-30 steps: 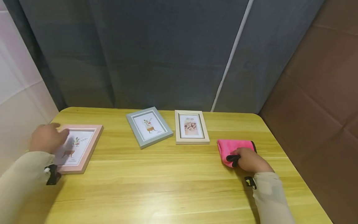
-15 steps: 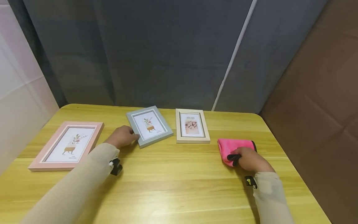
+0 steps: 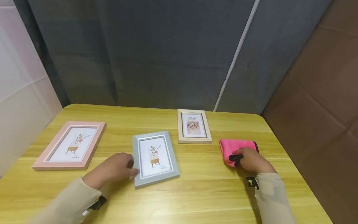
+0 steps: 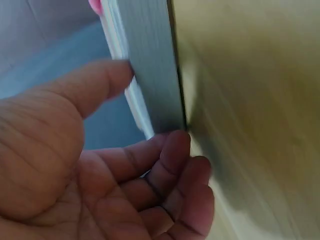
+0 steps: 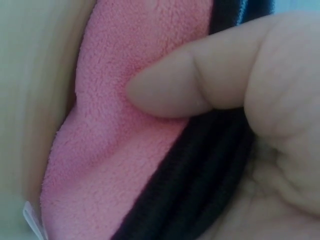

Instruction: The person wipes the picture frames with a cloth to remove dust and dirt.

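Observation:
My left hand pinches the left edge of a grey-blue picture frame, which holds a print of a potted plant. In the left wrist view the thumb is on the front of the grey-blue frame, with curled fingers at its side edge. At the right, a folded pink cloth with black trim lies on the table, and my right hand grips its near edge. The right wrist view has the thumb pressed on the fluffy pink cloth, over layers of black binding; the other fingers are mostly hidden.
A pink picture frame lies at the left of the wooden table. Farther back, a cream picture frame lies right of centre. A dark curtain hangs behind the table, with a brown sheet on the right side.
My left hand went from the pink frame to the grey-blue one, took its left edge, and drew it nearer and straighter. The right hand has stayed on the cloth.

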The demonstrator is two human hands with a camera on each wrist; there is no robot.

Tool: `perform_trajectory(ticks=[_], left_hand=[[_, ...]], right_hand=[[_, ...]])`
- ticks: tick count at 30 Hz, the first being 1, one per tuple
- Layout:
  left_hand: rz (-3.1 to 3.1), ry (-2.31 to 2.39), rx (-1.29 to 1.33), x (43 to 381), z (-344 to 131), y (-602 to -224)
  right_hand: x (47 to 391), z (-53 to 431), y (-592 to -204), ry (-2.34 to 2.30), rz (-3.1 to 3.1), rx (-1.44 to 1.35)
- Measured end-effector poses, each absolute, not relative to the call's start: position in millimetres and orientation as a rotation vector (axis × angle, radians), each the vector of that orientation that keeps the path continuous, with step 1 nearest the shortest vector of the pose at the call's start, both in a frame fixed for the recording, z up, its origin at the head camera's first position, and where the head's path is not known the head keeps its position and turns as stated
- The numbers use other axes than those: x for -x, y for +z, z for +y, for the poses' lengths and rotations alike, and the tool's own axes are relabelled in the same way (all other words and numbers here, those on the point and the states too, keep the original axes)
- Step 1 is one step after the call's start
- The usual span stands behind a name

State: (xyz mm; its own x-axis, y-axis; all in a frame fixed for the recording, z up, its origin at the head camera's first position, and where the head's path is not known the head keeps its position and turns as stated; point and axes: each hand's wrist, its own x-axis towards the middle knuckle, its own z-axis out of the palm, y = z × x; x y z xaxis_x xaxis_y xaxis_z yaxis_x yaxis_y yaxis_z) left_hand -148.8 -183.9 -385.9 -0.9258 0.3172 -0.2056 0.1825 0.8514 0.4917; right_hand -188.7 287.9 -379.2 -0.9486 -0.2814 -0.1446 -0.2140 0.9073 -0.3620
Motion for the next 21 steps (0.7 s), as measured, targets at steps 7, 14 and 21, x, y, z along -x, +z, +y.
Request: perform_trajectory(ticks=[7, 14, 21], left_hand=[[2.791, 0.607, -0.588, 118.5, -149.5, -387.0], [2.794, 0.627, -0.584, 122.9, -130.6, -387.9], [2.78, 0.548, -0.536, 127.8, -123.4, -384.6]], right_hand=[[188.2, 289.6, -376.7, -0.551, 2.867, 0.359], [188.4, 290.0, -378.8, -0.564, 2.885, 0.373], [182.7, 277.9, -365.5, -0.534, 2.959, 0.393]])
